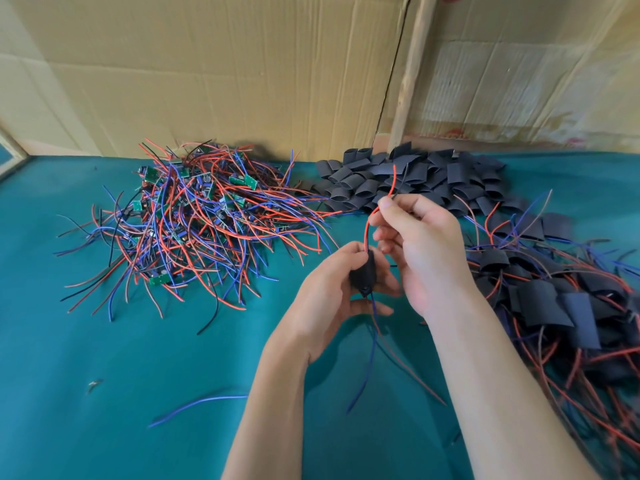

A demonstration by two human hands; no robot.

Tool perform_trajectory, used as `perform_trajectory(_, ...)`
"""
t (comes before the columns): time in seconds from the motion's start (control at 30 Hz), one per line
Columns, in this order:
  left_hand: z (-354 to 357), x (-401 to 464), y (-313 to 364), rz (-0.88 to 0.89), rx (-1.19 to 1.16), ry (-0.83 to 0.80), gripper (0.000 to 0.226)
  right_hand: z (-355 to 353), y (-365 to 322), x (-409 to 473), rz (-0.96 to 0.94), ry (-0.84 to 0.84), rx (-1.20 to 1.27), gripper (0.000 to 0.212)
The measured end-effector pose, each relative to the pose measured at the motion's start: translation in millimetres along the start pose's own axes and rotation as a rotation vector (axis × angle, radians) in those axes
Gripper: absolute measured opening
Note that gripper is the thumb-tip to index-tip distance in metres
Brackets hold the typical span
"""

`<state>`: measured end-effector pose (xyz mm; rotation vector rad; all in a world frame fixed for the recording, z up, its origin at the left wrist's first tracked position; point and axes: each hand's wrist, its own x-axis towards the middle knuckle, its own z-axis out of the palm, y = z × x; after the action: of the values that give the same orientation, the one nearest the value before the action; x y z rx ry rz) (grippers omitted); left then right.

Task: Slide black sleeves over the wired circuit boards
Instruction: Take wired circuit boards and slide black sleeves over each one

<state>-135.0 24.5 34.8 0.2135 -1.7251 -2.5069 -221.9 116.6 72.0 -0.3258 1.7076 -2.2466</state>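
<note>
Left hand grips black sleeve with board inside, centre frame; right hand pinches red wire above. Best keep wire taut, ease sleeve on straight, don't snag solder joints.

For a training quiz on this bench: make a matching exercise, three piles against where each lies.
Things:
1. bare boards with wires
2. empty black sleeves
3. sleeved boards

Places:
A. right edge of the table, beside the right forearm
B. back, against the cardboard, past the hands
C. left of the hands

Pairs: 1-C, 2-B, 3-A
</note>
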Motion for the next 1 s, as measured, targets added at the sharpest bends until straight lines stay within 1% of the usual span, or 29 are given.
perform_trajectory(0.07, -0.4, 1.3, -4.0, 0.018, 0.061, 0.075, 0.024, -1.7, -1.0, -0.1, -0.014, -0.059, -0.014, 0.014)
perform_trajectory(0.1, -0.4, 1.7, -5.7, 0.019, 0.052, 0.108, 0.024, -2.4, -1.7, -0.6, -0.013, -0.096, -0.021, 0.014)
perform_trajectory(0.2, 2.3, 1.7, -3.9, 0.0, -0.056, 0.149, 0.023, -2.4, -0.3, -3.0, -0.021, -0.176, -0.065, 0.012)
perform_trajectory(0.27, 3.7, 1.0, 1.0, -0.009, -0.135, 0.169, 0.03, -1.8, 1.5, -3.1, -0.033, -0.202, -0.122, 0.009)
perform_trajectory(0.37, 2.6, -0.1, 7.3, 0.039, -0.318, 0.242, 0.032, -2.4, 2.9, -2.4, 0.022, -0.3, -0.212, 0.03)
perform_trajectory(0.43, -1.2, -0.8, 10.8, 0.072, -0.431, 0.301, 0.03, -2.3, 4.7, -3.8, 0.043, -0.377, -0.381, 0.039)
perform_trajectory(0.47, -3.4, -1.3, 12.3, 0.081, -0.46, 0.322, 0.03, -1.3, 6.3, -5.3, 0.073, -0.415, -0.43, 0.041)
perform_trajectory(0.5, -5.6, -1.8, 13.4, 0.086, -0.481, 0.335, 0.031, 0.1, 8.3, -6.4, 0.115, -0.448, -0.429, 0.042)
perform_trajectory(0.6, -9.1, -3.2, 15.6, 0.109, -0.547, 0.365, 0.027, 2.3, 13.4, -7.8, 0.189, -0.5, -0.373, 0.04)
perform_trajectory(0.67, -9.5, -3.3, 15.3, 0.134, -0.521, 0.371, 0.024, 1.2, 14.6, -6.5, 0.197, -0.493, -0.36, 0.039)
perform_trajectory(0.83, -12.8, -5.9, 13.3, 0.219, -0.307, 0.308, 0.026, 1.4, 16.6, -6.3, 0.196, -0.456, -0.4, 0.038)
perform_trajectory(0.93, -14.8, -7.4, 14.4, 0.247, -0.253, 0.301, 0.025, 1.9, 15.1, -7.2, 0.138, -0.451, -0.459, 0.034)
perform_trajectory(1.0, -15.0, -6.4, 13.7, 0.252, -0.237, 0.329, 0.025, 1.8, 12.9, -7.6, 0.116, -0.447, -0.464, 0.033)
